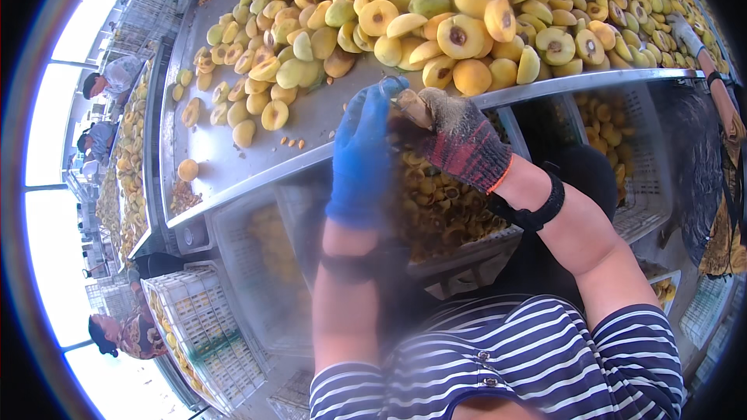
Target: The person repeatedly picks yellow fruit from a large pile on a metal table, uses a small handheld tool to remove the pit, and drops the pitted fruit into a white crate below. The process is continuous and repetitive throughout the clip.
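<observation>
My left hand [362,149], in a blue glove, is raised at the front edge of a metal table [274,169]. Its fingertips meet a small shiny, clear-looking thing [394,84]; blur hides whether they grip it. Close beside it, my right hand [464,128] wears a soiled red and black knit glove. Its fingers close around a tan, wooden-looking piece [415,109], possibly a tool handle. Just beyond both hands lies a heap of halved yellow-green stone fruit [461,38], apricot-like, some with brown pits inside. Below my hands a crate holds many fruit halves [449,204].
Loose pits [292,143] and a lone fruit [188,170] lie on the table. Another crate of fruit [607,128] stands under its edge at right. A white crate [204,326] stands lower left. A co-worker's gloved hand [684,34] reaches into the heap; several people work at left.
</observation>
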A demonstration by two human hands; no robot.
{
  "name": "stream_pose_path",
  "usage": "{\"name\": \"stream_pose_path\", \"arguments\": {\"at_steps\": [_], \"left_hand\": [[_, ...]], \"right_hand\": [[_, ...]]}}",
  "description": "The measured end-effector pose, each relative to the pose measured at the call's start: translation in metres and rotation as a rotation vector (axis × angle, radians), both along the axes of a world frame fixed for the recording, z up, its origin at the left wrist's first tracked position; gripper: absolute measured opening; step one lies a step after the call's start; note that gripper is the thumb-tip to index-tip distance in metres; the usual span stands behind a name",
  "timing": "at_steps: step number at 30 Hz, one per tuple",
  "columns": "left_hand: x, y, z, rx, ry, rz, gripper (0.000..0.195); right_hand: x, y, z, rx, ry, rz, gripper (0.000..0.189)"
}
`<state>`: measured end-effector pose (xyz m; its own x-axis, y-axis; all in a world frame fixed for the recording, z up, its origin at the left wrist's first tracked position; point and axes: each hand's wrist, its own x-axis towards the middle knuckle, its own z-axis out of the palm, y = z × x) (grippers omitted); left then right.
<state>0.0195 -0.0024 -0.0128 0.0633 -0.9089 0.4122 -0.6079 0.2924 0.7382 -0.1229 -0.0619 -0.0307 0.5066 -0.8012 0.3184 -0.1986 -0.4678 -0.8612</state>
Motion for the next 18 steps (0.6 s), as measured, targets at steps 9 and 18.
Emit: {"name": "stream_pose_path", "arguments": {"at_steps": [9,18], "left_hand": [[0.009,-0.011,-0.011,0.065,1.419,-0.119,0.058],[-0.009,-0.015,-0.006,0.033,1.412,-0.192,0.057]], "right_hand": [[-0.013,0.011,0.024,0.447,-0.039,0.591,0.026],[-0.004,0.021,0.014,0.413,-0.036,0.237,0.029]]}}
